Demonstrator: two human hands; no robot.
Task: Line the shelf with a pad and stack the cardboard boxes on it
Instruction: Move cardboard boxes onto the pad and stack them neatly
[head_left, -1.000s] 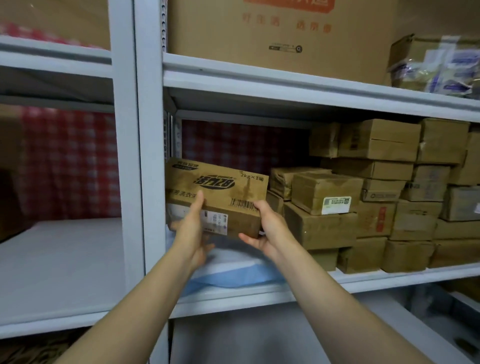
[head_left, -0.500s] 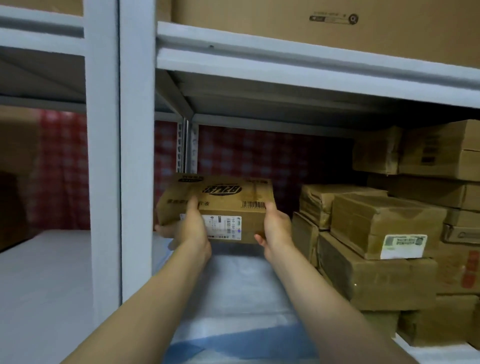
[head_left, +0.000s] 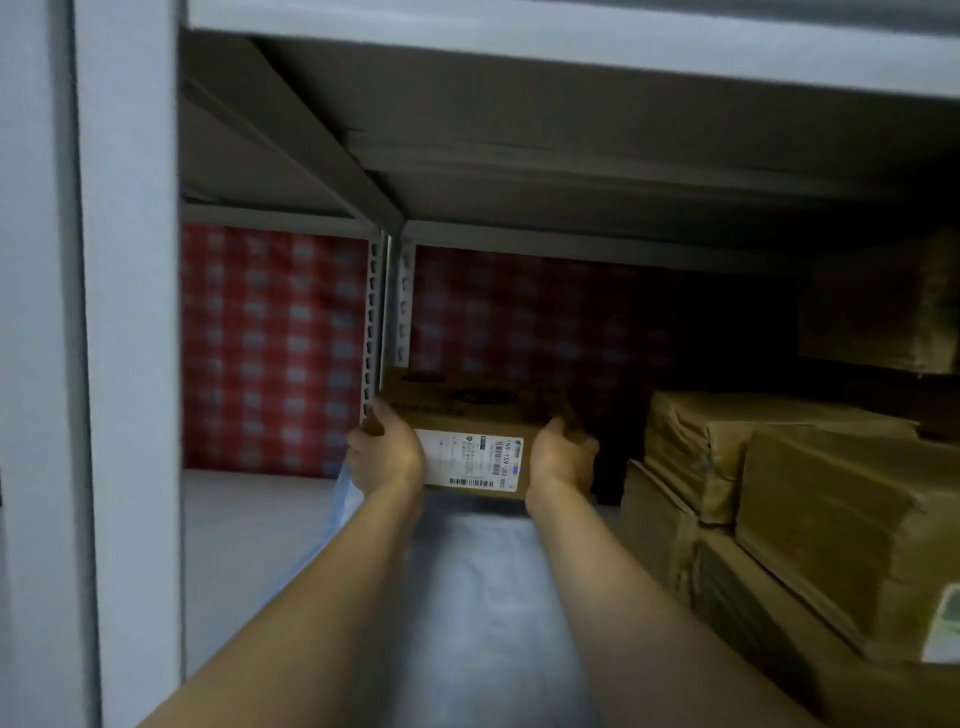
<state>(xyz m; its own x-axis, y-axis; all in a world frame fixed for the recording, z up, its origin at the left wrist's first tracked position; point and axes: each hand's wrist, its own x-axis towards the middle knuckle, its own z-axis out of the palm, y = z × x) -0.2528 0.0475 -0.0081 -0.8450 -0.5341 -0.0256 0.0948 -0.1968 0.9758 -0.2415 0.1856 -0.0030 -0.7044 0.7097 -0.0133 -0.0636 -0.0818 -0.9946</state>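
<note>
The pad (head_left: 467, 597) stretches away under both arms, left edge curling up — dragging anything across could bunch it. Farther in, left hand (head_left: 387, 457) and right hand (head_left: 563, 460) each grip an end of the cardboard box (head_left: 467, 415), far left, right by the back post (head_left: 404, 312) — could snag.

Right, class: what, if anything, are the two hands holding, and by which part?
Both hold one cardboard box: the left hand grips its left end, the right hand its right end.
</note>
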